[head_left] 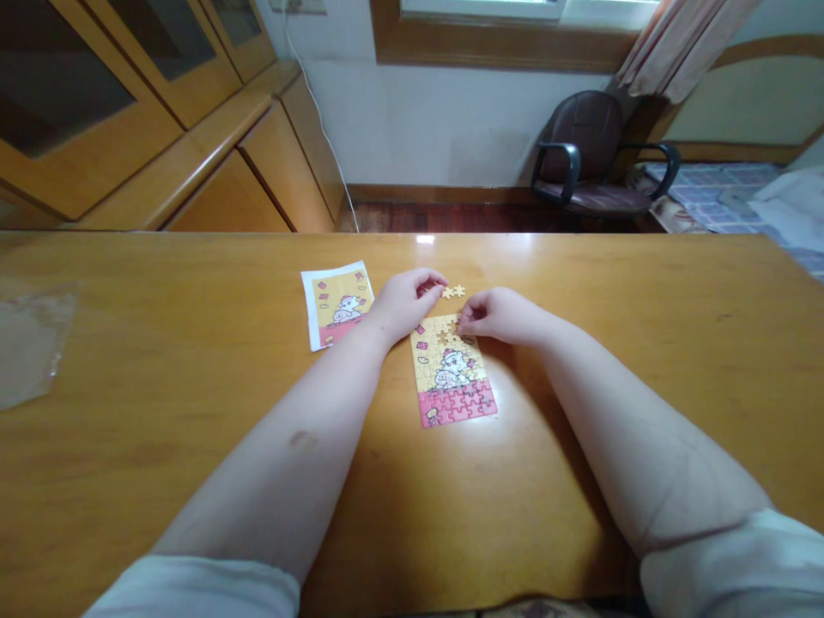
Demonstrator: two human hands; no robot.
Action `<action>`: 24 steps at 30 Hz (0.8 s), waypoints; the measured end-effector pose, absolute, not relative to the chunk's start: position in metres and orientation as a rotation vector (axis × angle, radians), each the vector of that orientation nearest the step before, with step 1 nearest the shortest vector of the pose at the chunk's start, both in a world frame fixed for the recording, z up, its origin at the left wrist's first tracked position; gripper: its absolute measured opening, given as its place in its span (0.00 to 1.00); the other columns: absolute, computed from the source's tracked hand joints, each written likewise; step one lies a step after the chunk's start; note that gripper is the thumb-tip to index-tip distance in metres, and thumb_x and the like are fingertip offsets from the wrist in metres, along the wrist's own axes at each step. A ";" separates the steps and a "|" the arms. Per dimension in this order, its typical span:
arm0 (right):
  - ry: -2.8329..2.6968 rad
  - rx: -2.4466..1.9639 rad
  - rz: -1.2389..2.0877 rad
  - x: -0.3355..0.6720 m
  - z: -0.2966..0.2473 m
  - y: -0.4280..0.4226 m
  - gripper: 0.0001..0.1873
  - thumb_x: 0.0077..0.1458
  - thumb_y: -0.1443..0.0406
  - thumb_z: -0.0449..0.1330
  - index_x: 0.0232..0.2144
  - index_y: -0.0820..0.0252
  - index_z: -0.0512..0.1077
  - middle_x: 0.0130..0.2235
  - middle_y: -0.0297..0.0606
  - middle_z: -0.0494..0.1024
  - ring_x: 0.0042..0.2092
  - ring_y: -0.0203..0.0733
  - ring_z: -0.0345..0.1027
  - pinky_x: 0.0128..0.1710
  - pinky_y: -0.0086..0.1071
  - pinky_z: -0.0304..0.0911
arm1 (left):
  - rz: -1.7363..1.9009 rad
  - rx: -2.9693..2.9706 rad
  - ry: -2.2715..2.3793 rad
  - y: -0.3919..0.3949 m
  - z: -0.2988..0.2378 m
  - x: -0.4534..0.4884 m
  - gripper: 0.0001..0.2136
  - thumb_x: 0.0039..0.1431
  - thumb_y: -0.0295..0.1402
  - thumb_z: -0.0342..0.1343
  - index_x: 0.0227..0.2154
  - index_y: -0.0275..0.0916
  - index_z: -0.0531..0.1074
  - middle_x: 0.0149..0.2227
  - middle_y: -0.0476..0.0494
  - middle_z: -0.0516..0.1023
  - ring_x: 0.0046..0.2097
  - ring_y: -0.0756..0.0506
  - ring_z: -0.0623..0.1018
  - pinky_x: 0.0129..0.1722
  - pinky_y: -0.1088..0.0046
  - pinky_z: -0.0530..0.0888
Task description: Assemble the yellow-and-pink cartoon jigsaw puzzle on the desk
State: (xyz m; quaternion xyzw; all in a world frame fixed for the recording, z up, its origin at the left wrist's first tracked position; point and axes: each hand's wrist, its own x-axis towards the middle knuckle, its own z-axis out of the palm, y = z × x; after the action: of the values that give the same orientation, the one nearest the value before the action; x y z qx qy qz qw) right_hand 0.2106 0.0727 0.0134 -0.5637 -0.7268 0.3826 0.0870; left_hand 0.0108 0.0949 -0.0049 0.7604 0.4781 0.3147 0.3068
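Note:
A jigsaw puzzle (458, 399) lies on the table, its joined pieces showing a white cartoon animal on yellow above a pink band. Gaps show in its upper yellow part. My right hand (494, 312) is at the puzzle's upper right edge, fingers pinched together on what looks like a puzzle piece, mostly hidden by the fingers. Just beyond the puzzle lie a few loose yellow puzzle pieces (459, 291). My left hand (408, 300) reaches to them, its thumb and forefinger bent and slightly apart, fingertips beside the nearest piece. Whether they touch it is unclear.
A printed reference picture (312, 313) lies left of the puzzle, partly behind my left forearm. Clear plastic wrapping (29, 348) is at the table's far left. Past the wooden table's (193, 343) back edge stand a dark armchair (585, 154) and wooden cabinets (212, 172).

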 end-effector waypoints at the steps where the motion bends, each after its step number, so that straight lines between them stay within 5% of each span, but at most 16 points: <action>1: -2.151 -1.658 1.163 0.211 0.013 0.072 0.07 0.46 0.62 0.67 0.27 0.59 0.76 0.28 0.34 0.79 0.30 0.37 0.69 0.32 0.31 0.61 | 0.831 2.012 1.264 0.095 -0.005 0.011 0.07 0.60 0.30 0.54 0.39 0.38 0.76 0.35 0.47 0.80 0.35 0.49 0.76 0.39 0.71 0.73; 24: -2.267 -1.643 1.097 0.204 0.016 0.068 0.09 0.44 0.62 0.66 0.32 0.59 0.77 0.28 0.34 0.77 0.29 0.36 0.67 0.30 0.31 0.59 | 0.792 2.003 1.287 0.094 -0.003 0.011 0.08 0.60 0.30 0.54 0.39 0.38 0.76 0.36 0.46 0.80 0.36 0.49 0.76 0.41 0.70 0.73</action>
State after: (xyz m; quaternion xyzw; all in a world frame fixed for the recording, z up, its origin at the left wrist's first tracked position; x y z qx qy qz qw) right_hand 0.2044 0.0679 0.0159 -0.5450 -0.7523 0.3639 0.0674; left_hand 0.0105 0.0938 -0.0032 0.7587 0.4875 0.2999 0.3112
